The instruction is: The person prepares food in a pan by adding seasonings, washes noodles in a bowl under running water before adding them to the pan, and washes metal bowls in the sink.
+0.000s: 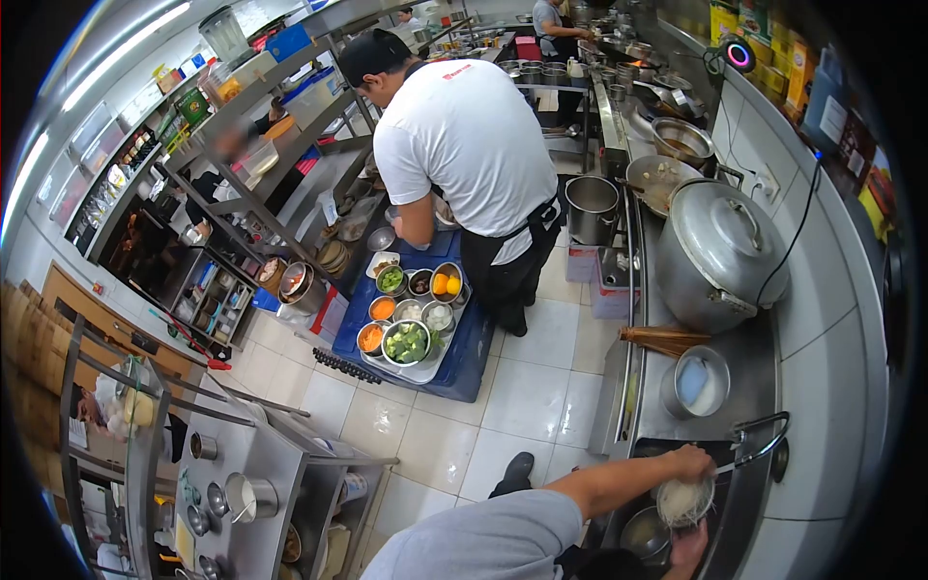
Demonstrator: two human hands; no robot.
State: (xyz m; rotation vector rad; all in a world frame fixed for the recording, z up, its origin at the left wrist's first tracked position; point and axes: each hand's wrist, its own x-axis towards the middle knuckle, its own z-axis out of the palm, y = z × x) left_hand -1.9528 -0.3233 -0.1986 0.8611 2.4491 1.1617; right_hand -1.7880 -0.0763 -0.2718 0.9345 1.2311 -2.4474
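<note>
Grey shirt (474,541): nearest the camera, on the wearer, whose 2 arms reach over the sink (725,527).
Vessel of white strands (684,501): above the sink at the near end of the steel surface (756,362), between the 2 hands; bowl or strainer, I cannot tell.
Left hand (691,463): at the vessel's far side, fingers curled downward; I cannot tell whether they grasp anything.
Right hand (688,546): at the vessel's near side, fingers grasping it.
Metal bowl (645,535): in the sink, beside the vessel.
Faucet (768,440): at the steel surface's wall-side edge, near the left hand.
Open pot (674,398): on the steel surface, just beyond the sink, with something blue and whitish inside.
Brown brush (667,339): lying beyond that pot, its narrow end toward the steel surface's aisle-side edge.
Lidded pot (720,251): large, metal, farther along, close to the wall.
Blue surface (456,382): across the aisle, bearing a tray (422,373); a bowl of greens (406,341) stands near its near corner, 2 bowls of orange pieces beside its left edge.
Co-worker (469,145): white T-shirt, black cap, bent over the blue surface's far end.
</note>
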